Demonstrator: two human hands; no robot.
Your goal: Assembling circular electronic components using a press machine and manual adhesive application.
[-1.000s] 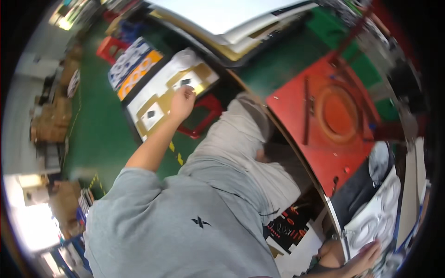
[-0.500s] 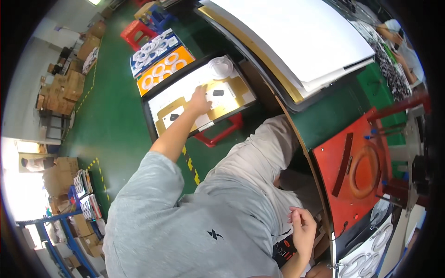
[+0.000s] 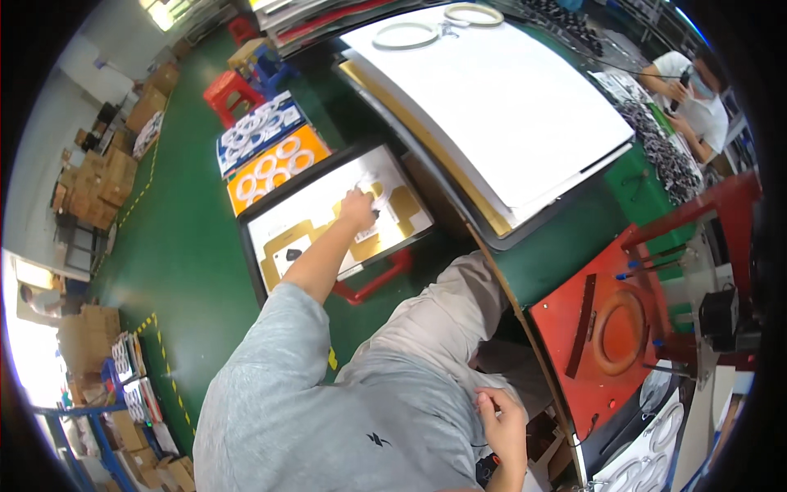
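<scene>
My left hand reaches out over a black-framed tray with a white sheet and gold-coloured printed shapes. A pale round thing, blurred by glare, lies just beyond its fingers. Whether the fingers grip it cannot be made out. Dark printed patches, one of them near the left forearm, show on the sheet. Close to my lap, my right hand is raised with its fingers curled in towards the thumb. Nothing shows between them.
White rings lie on an orange board and a blue board beyond the tray. To the right, a table carries white sheets with two hoops. A red press-like fixture stands nearer. Another person sits at far right.
My left hand has moved across the sheet towards the pale round thing in the tray's far right corner. The view has shifted, showing more of the right table's far end. My right hand remains curled.
</scene>
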